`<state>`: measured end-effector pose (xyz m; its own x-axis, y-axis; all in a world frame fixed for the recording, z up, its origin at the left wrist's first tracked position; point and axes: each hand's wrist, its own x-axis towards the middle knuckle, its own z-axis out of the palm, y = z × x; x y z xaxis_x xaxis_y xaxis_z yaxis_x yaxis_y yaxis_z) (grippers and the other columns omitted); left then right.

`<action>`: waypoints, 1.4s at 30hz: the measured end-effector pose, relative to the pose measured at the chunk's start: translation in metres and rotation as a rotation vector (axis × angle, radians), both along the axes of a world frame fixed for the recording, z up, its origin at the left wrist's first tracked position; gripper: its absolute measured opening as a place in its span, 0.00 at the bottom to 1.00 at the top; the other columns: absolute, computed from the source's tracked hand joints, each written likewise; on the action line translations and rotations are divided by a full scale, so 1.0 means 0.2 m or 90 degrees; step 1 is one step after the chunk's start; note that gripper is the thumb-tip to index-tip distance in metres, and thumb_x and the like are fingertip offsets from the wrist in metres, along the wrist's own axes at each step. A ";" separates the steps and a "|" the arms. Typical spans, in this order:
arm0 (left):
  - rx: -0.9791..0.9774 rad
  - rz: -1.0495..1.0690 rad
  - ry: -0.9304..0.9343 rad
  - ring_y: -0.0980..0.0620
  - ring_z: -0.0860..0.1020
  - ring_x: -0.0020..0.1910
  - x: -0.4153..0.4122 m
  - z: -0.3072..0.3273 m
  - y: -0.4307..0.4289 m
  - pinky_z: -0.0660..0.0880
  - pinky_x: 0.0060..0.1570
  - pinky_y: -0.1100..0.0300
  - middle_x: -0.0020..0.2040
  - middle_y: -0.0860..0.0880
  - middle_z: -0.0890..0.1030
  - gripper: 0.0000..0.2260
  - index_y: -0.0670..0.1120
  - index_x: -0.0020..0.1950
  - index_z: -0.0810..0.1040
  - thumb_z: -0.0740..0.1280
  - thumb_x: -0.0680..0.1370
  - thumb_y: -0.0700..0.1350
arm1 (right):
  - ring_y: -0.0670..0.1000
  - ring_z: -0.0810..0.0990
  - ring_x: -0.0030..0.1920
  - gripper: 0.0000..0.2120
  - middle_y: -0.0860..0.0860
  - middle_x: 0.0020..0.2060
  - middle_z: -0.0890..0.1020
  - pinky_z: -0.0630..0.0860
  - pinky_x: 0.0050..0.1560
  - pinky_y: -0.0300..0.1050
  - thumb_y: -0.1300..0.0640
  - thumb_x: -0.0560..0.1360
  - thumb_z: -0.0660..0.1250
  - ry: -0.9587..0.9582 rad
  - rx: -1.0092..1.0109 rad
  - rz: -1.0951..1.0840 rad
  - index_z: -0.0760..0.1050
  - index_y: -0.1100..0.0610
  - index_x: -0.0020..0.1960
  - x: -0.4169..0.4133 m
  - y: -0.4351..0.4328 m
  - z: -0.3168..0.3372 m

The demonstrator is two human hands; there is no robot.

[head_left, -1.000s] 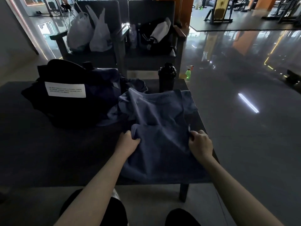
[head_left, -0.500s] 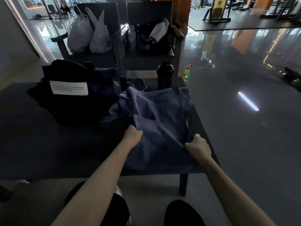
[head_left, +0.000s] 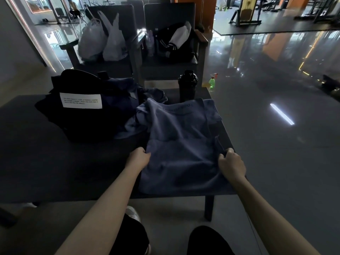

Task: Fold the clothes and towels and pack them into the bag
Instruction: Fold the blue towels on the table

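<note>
Both hands, left [head_left: 138,157] and right [head_left: 232,163], grip blue shirt [head_left: 181,144] sides; collar points away.

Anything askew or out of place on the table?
Nothing spilled or damaged. The blue shirt sits at the table's right front corner, hem at the edge, gripped by left hand and right hand. A second blue garment lies crumpled between it and the black bag. The black bottle stands upright behind it.
</note>
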<state>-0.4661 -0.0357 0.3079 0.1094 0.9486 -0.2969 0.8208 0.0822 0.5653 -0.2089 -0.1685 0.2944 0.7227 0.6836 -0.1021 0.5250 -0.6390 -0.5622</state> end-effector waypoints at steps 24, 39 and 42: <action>0.091 0.078 -0.133 0.51 0.74 0.40 0.03 -0.08 0.15 0.69 0.37 0.59 0.46 0.47 0.77 0.08 0.45 0.51 0.73 0.64 0.79 0.49 | 0.56 0.77 0.45 0.13 0.56 0.47 0.81 0.68 0.40 0.45 0.52 0.78 0.59 -0.038 0.089 0.049 0.78 0.58 0.52 0.09 0.30 -0.10; 0.097 0.105 -0.127 0.42 0.77 0.53 0.05 -0.03 0.29 0.71 0.47 0.57 0.56 0.41 0.79 0.11 0.41 0.58 0.74 0.63 0.78 0.44 | 0.61 0.74 0.57 0.16 0.59 0.57 0.75 0.70 0.54 0.51 0.55 0.78 0.60 -0.085 0.034 0.092 0.74 0.60 0.62 0.12 0.46 -0.07; 0.105 0.071 -0.121 0.43 0.76 0.54 0.11 0.04 0.38 0.68 0.46 0.59 0.57 0.42 0.79 0.12 0.40 0.60 0.74 0.62 0.79 0.44 | 0.61 0.72 0.60 0.17 0.60 0.59 0.75 0.70 0.57 0.54 0.55 0.77 0.61 -0.074 0.025 0.094 0.72 0.61 0.63 0.14 0.55 -0.04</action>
